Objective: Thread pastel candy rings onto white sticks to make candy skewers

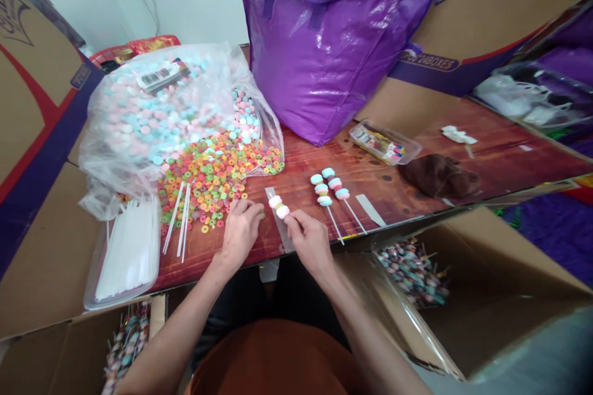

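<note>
My right hand (311,241) is closed in a pinch at the lower end of a candy skewer (278,206). Pale pink and white sweets with a yellowish ring between them are threaded on it, above a clear strip (286,237) on the table. To its left, my left hand (241,229) has its fingers curled together, with a small greenish ring candy partly showing at the fingertips. Coloured ring candies (208,179) are heaped just beyond that hand. Two threaded candy skewers (323,192) lie to the right of my right hand, their white sticks towards me.
A clear bag of pastel sweets (152,111) stands behind the rings. White sticks (130,247) fill a tray at left; several lie loose. A purple bag (324,49), a plastic box (384,143) and brown cloth (440,176) are beyond. Open cartons (500,278) with skewers flank the table.
</note>
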A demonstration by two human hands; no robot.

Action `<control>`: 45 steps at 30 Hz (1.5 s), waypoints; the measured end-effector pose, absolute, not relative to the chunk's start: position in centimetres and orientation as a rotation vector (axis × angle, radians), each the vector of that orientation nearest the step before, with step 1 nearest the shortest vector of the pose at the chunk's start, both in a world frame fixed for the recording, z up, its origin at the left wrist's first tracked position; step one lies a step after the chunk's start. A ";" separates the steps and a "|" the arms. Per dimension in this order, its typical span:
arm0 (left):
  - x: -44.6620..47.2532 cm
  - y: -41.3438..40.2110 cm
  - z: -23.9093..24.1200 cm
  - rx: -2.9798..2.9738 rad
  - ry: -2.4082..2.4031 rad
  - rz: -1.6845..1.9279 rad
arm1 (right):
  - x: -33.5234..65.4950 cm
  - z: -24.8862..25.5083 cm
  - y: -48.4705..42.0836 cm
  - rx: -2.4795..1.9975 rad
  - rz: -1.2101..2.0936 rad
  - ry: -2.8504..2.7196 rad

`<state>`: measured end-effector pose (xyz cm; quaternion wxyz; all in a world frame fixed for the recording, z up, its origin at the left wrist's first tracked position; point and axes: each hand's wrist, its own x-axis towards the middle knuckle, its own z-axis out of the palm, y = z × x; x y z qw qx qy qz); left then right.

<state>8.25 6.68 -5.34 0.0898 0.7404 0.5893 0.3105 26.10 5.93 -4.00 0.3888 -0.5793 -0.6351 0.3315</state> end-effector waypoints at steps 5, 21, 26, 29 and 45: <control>5.9 5.9 -5.2 1.974 1.759 1.042 | 25.8 -3.9 4.9 -1.424 0.940 -1.606; 6.0 5.6 -5.3 1.744 1.637 1.037 | 25.8 -3.9 4.0 -1.331 0.972 -1.710; 5.0 5.2 -3.7 0.707 1.190 1.254 | 25.6 -3.4 3.7 -1.249 1.042 -1.724; 4.6 4.9 -3.1 0.445 1.057 1.266 | 25.0 -2.9 3.5 -1.173 1.023 -1.751; 4.8 1.7 -3.5 0.418 1.007 1.155 | 23.8 -2.6 2.0 -0.926 1.049 -1.965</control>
